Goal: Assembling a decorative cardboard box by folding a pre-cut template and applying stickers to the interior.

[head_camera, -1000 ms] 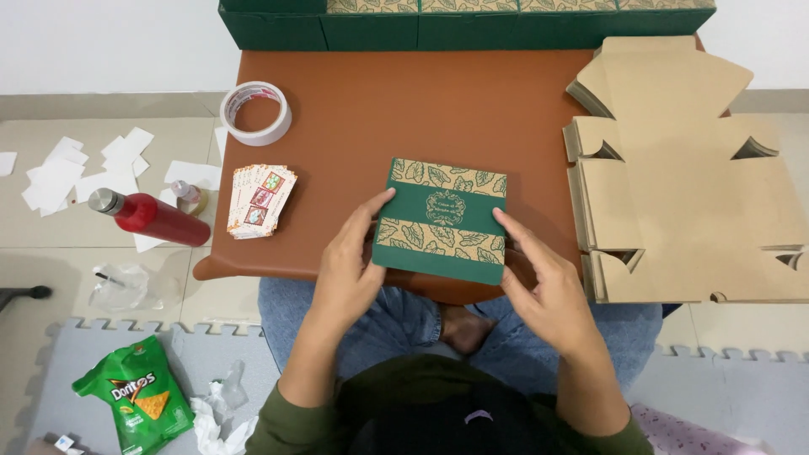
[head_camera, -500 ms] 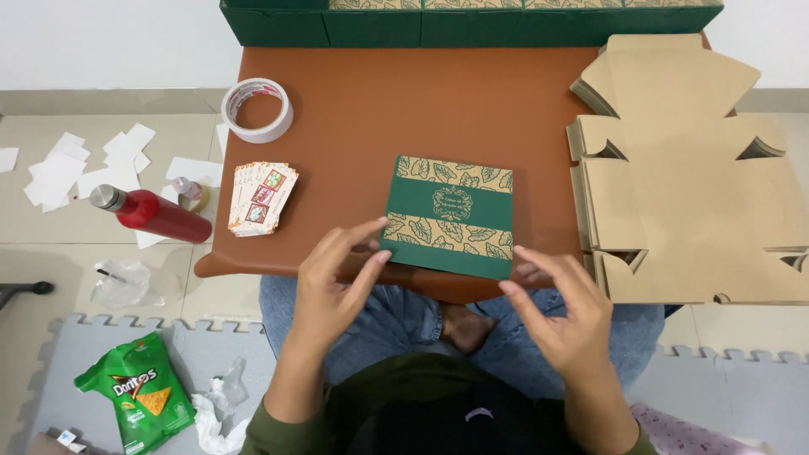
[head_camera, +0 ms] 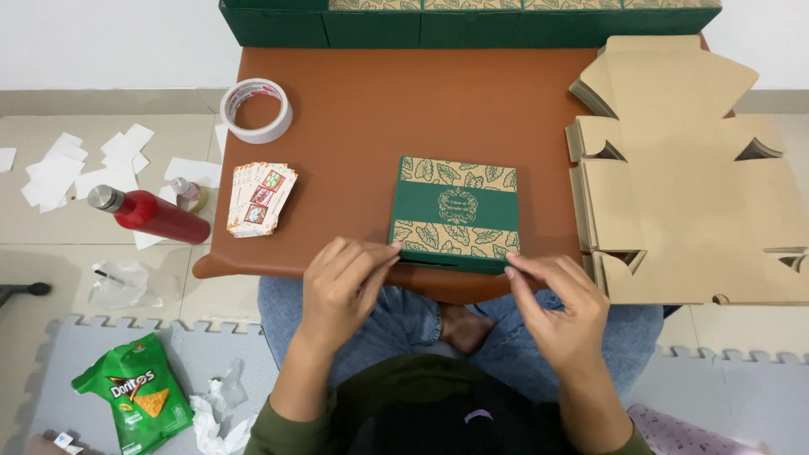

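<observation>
A flat green box (head_camera: 456, 214) with tan leaf bands lies near the front edge of the low brown table (head_camera: 404, 109). My left hand (head_camera: 341, 291) is at the box's near left corner, its fingertips touching that edge. My right hand (head_camera: 560, 307) is at the near right corner, fingertips just at the box's edge. Neither hand holds anything. Both hover over my lap, fingers loosely curled and apart.
A stack of flat brown cardboard blanks (head_camera: 691, 177) covers the table's right side. A tape roll (head_camera: 256, 109) and a fan of small cards (head_camera: 261, 198) lie at the left. Green boxes (head_camera: 472, 18) line the far edge. A red bottle (head_camera: 156, 215), paper scraps and a snack bag (head_camera: 135, 392) lie on the floor.
Both hands have let go of the green box's sides and drawn back toward me. The box lies flat on the table, and only my fingertips meet its near corners.
</observation>
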